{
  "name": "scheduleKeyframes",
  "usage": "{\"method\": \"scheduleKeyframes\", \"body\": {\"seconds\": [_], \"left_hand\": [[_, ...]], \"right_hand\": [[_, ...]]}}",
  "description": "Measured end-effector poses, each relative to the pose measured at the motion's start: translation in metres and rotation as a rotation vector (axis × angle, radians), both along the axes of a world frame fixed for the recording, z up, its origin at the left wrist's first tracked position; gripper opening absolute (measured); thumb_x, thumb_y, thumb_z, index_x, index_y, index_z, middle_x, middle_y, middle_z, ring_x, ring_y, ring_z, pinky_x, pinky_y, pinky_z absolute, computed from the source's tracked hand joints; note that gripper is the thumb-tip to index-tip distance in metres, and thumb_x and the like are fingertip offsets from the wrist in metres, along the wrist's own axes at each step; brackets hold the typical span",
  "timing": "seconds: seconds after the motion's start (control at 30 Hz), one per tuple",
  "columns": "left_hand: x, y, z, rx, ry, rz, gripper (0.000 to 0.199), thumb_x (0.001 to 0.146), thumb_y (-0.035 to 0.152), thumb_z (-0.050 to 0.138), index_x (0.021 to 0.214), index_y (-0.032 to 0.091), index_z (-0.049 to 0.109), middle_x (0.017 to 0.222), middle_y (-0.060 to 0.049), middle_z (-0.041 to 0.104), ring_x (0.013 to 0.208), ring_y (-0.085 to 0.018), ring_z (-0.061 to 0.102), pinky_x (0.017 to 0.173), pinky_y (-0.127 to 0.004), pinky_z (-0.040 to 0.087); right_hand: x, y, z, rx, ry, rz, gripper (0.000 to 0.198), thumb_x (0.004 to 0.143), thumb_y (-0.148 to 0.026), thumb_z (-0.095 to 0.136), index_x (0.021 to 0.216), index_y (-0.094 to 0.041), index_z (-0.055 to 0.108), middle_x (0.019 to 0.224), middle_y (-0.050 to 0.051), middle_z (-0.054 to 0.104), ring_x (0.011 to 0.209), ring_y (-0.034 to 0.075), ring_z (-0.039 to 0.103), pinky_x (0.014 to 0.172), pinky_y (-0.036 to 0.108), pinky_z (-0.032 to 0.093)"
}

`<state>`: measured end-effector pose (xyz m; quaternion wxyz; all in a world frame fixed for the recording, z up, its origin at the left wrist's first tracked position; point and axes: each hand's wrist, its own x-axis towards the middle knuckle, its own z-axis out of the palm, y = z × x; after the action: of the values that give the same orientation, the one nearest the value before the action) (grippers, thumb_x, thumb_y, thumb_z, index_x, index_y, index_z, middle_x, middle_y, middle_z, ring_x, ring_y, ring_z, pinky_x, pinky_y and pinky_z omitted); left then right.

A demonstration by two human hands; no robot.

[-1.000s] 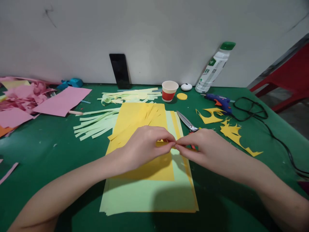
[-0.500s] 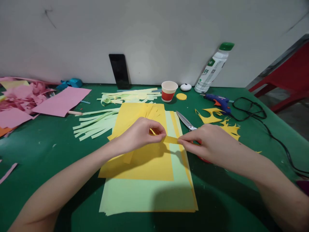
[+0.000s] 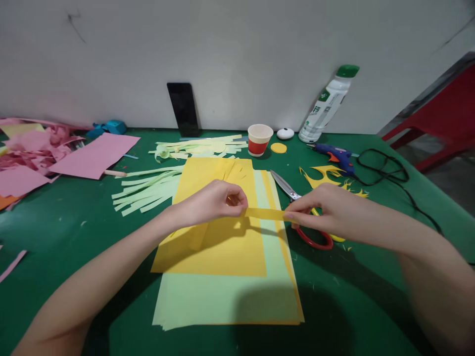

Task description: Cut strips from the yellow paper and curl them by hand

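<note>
A narrow yellow paper strip (image 3: 265,214) stretches level between my two hands. My left hand (image 3: 218,200) pinches its left end between thumb and fingertips; my right hand (image 3: 319,210) pinches the right end. Beneath lies a yellow paper sheet (image 3: 222,257) on a stack of pale green paper (image 3: 200,301). More yellow strips (image 3: 234,169) rest near the sheet's top, partly hidden by my left hand. Scissors (image 3: 285,185) with red handles lie just right of the stack, partly covered by my right hand.
Pale green strips (image 3: 148,193) fan out at left, near pink paper (image 3: 98,155). Along the wall stand a phone (image 3: 183,109), a paper cup (image 3: 260,141) and a leaning bottle (image 3: 326,106). A blue glue gun (image 3: 339,157) with a black cord lies right, near yellow scraps (image 3: 322,175).
My right hand has slid to the right and my left hand slightly left, so a longer length of the yellow strip shows between them. More of the scissors' handles is uncovered.
</note>
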<state>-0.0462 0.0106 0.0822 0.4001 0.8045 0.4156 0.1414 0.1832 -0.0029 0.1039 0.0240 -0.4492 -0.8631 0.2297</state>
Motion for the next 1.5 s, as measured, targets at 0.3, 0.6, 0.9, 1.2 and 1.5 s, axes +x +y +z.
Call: {"method": "scheduleKeyframes", "body": {"seconds": [0.3,0.6,0.9,1.2,1.5], "left_hand": [[0.009,-0.008,-0.005,0.121,-0.096,-0.033,0.012,0.077,0.022,0.052,0.081,0.014,0.061,0.081,-0.002,0.066,0.075,-0.011,0.059,0.068,-0.022,0.046],[0.021,-0.02,-0.009,0.2,-0.065,0.067,0.014,0.075,0.016,0.053,0.077,0.014,0.067,0.068,-0.002,0.069,0.057,-0.01,0.058,0.054,-0.019,0.043],[0.006,-0.004,0.004,0.098,-0.09,0.277,0.013,0.071,0.018,0.056,0.073,0.012,0.068,0.069,-0.003,0.069,0.063,-0.012,0.063,0.059,-0.02,0.05],[-0.003,0.001,0.008,0.102,-0.205,0.238,0.025,0.08,0.034,0.053,0.09,0.014,0.064,0.091,-0.005,0.069,0.082,-0.014,0.064,0.07,-0.021,0.051],[0.016,-0.023,0.006,0.204,-0.176,0.134,0.019,0.082,0.024,0.053,0.075,0.014,0.067,0.067,-0.002,0.069,0.06,-0.01,0.063,0.058,-0.018,0.049]], "right_hand": [[-0.024,-0.006,-0.003,-0.103,-0.052,0.031,0.034,0.084,-0.032,0.038,0.063,-0.017,0.06,0.048,-0.005,0.031,0.045,0.007,0.023,0.044,0.024,0.019],[-0.034,-0.013,-0.007,-0.025,-0.008,-0.05,0.037,0.084,-0.032,0.041,0.054,-0.016,0.054,0.047,-0.004,0.03,0.048,0.008,0.023,0.046,0.024,0.019],[-0.019,-0.005,-0.002,0.022,-0.021,-0.089,0.035,0.082,-0.037,0.043,0.062,-0.017,0.064,0.046,-0.004,0.04,0.045,0.008,0.027,0.045,0.024,0.021],[-0.016,0.003,-0.004,-0.031,0.106,-0.058,0.037,0.084,-0.04,0.042,0.068,-0.018,0.066,0.052,-0.002,0.052,0.047,0.009,0.034,0.045,0.023,0.026],[-0.028,-0.004,0.001,-0.012,0.372,-0.185,0.018,0.079,-0.028,0.052,0.075,-0.02,0.068,0.076,0.0,0.069,0.07,0.013,0.059,0.063,0.022,0.042]]}}
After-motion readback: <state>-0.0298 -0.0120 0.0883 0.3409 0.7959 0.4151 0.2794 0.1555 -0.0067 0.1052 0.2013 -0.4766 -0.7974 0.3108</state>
